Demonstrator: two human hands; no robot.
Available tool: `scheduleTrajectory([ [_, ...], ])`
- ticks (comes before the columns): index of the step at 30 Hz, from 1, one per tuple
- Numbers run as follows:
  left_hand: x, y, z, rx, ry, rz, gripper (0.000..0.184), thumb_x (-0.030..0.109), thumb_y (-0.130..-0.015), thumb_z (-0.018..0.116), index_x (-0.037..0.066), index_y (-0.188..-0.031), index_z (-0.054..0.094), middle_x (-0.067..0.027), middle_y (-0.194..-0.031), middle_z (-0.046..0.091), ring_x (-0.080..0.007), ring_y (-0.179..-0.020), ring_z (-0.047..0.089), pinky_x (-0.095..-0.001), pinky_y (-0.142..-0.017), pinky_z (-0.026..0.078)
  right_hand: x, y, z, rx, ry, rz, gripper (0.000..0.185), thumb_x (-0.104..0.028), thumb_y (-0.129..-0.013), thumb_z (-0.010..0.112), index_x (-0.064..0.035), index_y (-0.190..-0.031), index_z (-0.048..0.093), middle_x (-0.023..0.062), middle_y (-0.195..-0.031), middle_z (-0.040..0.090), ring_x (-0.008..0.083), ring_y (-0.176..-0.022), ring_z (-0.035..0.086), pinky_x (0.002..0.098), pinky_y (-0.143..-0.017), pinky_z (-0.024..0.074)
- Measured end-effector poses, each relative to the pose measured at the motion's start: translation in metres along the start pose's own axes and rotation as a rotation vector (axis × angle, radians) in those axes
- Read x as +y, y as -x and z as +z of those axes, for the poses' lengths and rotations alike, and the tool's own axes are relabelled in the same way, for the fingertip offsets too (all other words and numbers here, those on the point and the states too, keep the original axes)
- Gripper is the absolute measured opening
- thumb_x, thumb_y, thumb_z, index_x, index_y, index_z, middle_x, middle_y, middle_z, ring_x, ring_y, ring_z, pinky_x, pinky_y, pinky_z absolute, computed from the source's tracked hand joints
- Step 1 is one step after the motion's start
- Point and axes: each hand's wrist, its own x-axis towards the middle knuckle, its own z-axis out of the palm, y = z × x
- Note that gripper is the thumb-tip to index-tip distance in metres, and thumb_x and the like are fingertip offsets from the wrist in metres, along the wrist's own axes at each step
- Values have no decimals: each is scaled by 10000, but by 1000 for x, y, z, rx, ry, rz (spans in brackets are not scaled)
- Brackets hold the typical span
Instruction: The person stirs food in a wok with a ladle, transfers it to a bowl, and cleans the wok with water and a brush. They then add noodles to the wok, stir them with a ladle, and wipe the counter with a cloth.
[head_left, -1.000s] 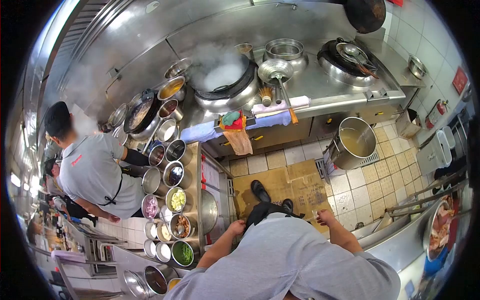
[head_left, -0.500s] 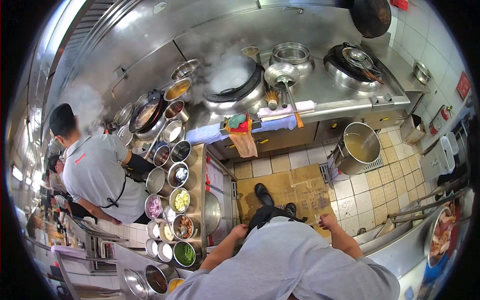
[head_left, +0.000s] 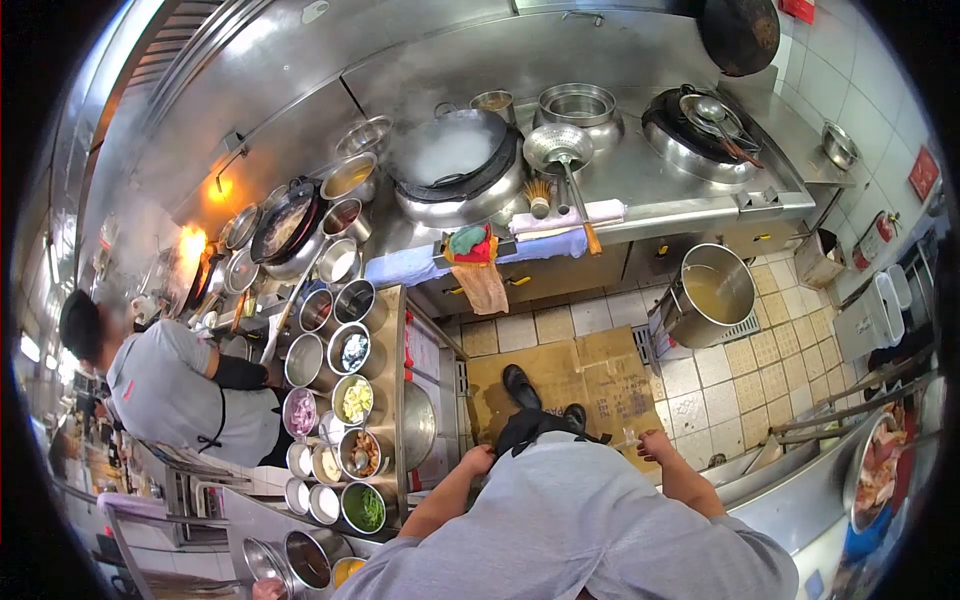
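My left hand (head_left: 480,459) hangs beside my dark apron (head_left: 525,430), its fingers curled; whether anything is inside them is hidden. On the other side, my right hand (head_left: 656,446) is closed, with a small pale, clear-looking bit at its fingertips that I cannot make out. Below both hands lies a flattened cardboard sheet (head_left: 600,385) under my black shoes (head_left: 520,385). Left of my left hand stands a counter with metal pots, among them one of chopped green vegetable (head_left: 364,508) and one of brown pieces (head_left: 360,453).
A steaming wok (head_left: 450,150) sits on the range ahead, near a perforated strainer (head_left: 558,150) and folded towels (head_left: 565,218). A tall stockpot (head_left: 712,295) of liquid stands right. A co-worker (head_left: 190,390) bends at a flaming wok. Raw meat fills a bowl (head_left: 880,465) at right.
The co-worker has bent down and left, and flames have risen at the far-left wok. Another person's hand appears at the bottom left. My hands have barely moved.
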Motion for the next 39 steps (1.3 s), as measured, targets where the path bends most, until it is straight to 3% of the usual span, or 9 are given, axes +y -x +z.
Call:
scheduleTrajectory([
  [23, 0, 5, -1, -60, 95, -69, 362, 258, -778, 451, 67, -1065, 562, -153, -1086, 553, -304, -1012, 518, -366, -866, 413, -6, -1, 5, -4, 3, 1, 252, -268, -853, 444, -110, -1033, 523, 70, -792, 584, 170, -625, 569, 315, -527, 447],
  [26, 13, 12, -10, 15, 45, -41, 349, 229, -778, 468, 56, -1067, 557, -141, -1081, 561, -289, -1011, 526, -351, -871, 412, -23, -1, 12, -3, 75, -60, 272, -293, -854, 452, -99, -1031, 525, 71, -795, 584, 162, -604, 560, 314, -519, 442],
  [28, 24, 11, -12, 130, 348, 39, 366, 201, -769, 510, 57, -1106, 527, -163, -1032, 581, -257, -984, 549, -315, -854, 421, -48, 8, 26, -35, 57, -297, 406, -371, -841, 484, -50, -1086, 519, 80, -894, 606, 171, -739, 598, 331, -638, 477],
  [30, 74, 35, -49, 158, 492, 76, 487, 228, -774, 567, 59, -1208, 424, -173, -1070, 562, -254, -984, 545, -308, -854, 415, -79, 28, 42, -5, 29, -453, 489, -427, -834, 481, -120, -1213, 456, 119, -1152, 517, 216, -1051, 498, 419, -843, 410],
  [32, 104, 32, -59, 135, 822, 311, 651, 315, -784, 591, 66, -1301, 284, -187, -1214, 453, -272, -1040, 504, -331, -899, 381, -124, 78, 58, -179, -209, -437, 588, -528, -828, 430, -253, -1328, 290, 94, -1340, 314, 264, -1207, 320, 489, -916, 316],
  [34, 164, 68, -105, -1, 875, 345, 775, 383, -795, 577, 83, -1357, 137, -201, -1363, 227, -300, -1205, 338, -368, -982, 293, -156, 103, 71, -415, -490, -453, 698, -629, -801, 351, -310, -1369, 100, 75, -1437, 44, 300, -1303, 88, 549, -1001, 87],
  [35, 179, 69, -114, -2, 876, 344, 775, 383, -795, 577, 83, -1357, 137, -201, -1363, 227, -300, -1205, 338, -368, -982, 293, -176, 123, 77, -415, -489, -452, 698, -629, -801, 351, -310, -1369, 100, 75, -1437, 44, 300, -1303, 88, 549, -1001, 87],
  [37, 203, 69, -124, -63, 736, 576, 864, 438, -778, 576, 100, -1372, 48, -223, -1398, 67, -288, -1308, 103, -386, -1033, 191, -208, 157, 87, -539, -735, -449, 725, -667, -789, 299, -326, -1367, 24, 59, -1439, -43, 312, -1307, 18, 515, -1018, 30],
  [39, 224, 73, -134, -51, 598, 645, 879, 451, -774, 576, 117, -1375, 30, -198, -1409, 38, -308, -1308, 52, -396, -1038, 161, -218, 143, 99, -579, -751, -552, 691, -636, -814, 281, -320, -1368, 15, 64, -1438, -58, 289, -1311, -13, 476, -1032, 36],
])
